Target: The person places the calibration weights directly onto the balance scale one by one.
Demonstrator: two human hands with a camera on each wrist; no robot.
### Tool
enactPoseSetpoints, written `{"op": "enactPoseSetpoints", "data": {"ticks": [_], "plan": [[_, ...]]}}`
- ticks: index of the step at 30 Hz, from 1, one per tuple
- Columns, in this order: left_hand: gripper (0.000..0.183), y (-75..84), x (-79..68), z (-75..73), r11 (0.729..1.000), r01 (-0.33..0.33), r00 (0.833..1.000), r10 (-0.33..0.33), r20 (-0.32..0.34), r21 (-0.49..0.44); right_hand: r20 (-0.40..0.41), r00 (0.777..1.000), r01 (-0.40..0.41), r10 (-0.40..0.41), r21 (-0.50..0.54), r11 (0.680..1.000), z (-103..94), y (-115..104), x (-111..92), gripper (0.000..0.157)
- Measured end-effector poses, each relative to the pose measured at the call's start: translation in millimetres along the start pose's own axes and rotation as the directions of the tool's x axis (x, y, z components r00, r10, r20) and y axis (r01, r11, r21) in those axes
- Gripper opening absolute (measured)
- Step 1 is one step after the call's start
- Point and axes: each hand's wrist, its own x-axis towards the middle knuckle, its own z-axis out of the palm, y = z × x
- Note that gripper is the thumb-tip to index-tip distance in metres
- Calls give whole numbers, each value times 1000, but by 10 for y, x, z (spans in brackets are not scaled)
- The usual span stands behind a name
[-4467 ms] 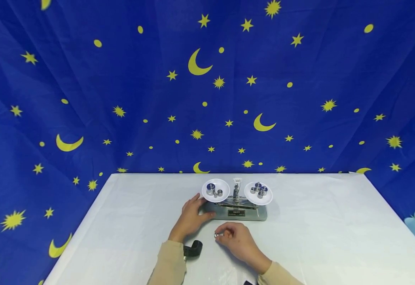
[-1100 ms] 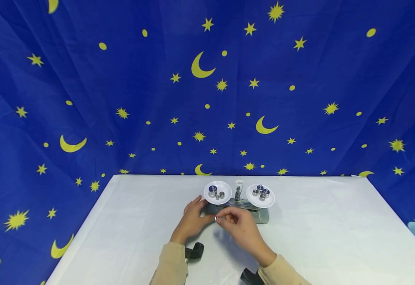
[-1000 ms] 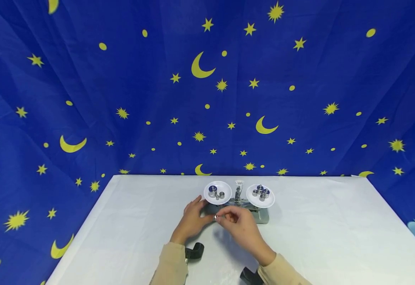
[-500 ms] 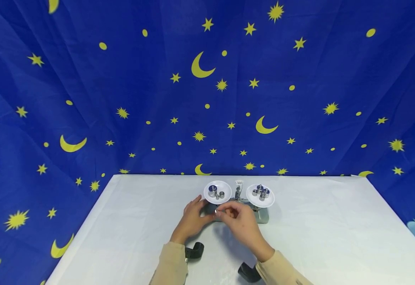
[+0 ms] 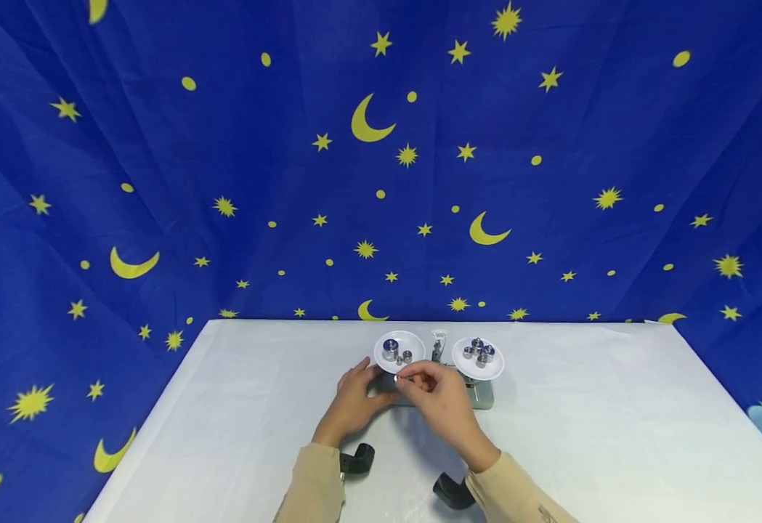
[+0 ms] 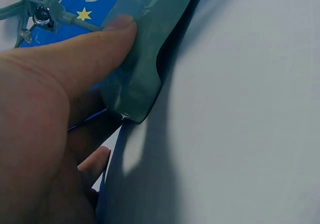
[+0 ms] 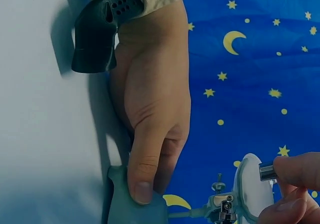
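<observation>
A small balance scale (image 5: 484, 396) with a grey-green base stands near the back of the table. Its left white pan (image 5: 413, 342) bears a large metal weight (image 5: 390, 350) and two smaller ones. Several metal weights (image 5: 481, 359) sit in the right pan (image 5: 495, 368). My left hand (image 5: 352, 401) grips the left end of the base (image 6: 145, 79), thumb on top, fingers beyond its edge. Between thumb and index finger, my right hand (image 5: 442, 403) pinches a small shiny weight (image 7: 267, 171), held just in front of the left pan. That hand hides the middle of the scale.
The white table (image 5: 616, 436) runs to a blue curtain (image 5: 289, 181) with yellow moons and stars behind. A black wrist camera mount (image 5: 357, 459) projects from the left sleeve, another black mount (image 5: 452, 492) from the right.
My right hand has risen with the pinched weight from the table in front of the scale towards the left pan. The left hand keeps its place on the base.
</observation>
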Motion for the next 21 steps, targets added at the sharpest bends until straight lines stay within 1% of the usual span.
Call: {"op": "enactPoseSetpoints", "data": {"ticks": [6, 11, 16, 21], "plan": [[63, 4, 5, 1, 1000, 31, 999, -31, 11, 4, -17, 1000, -1, 1, -28, 1000, 9, -16, 20, 6], [63, 14, 7, -1, 999, 46, 999, -46, 12, -1, -17, 1000, -3, 3, -4, 1000, 11, -33, 28, 7], [63, 24, 3, -10, 999, 49, 999, -49, 14, -1, -11, 1000, 2, -2, 28, 1000, -2, -73, 31, 7], [63, 23, 0, -7, 998, 56, 998, -56, 22, -3, -22, 999, 24, -24, 17, 1000, 0, -77, 48, 7]]}}
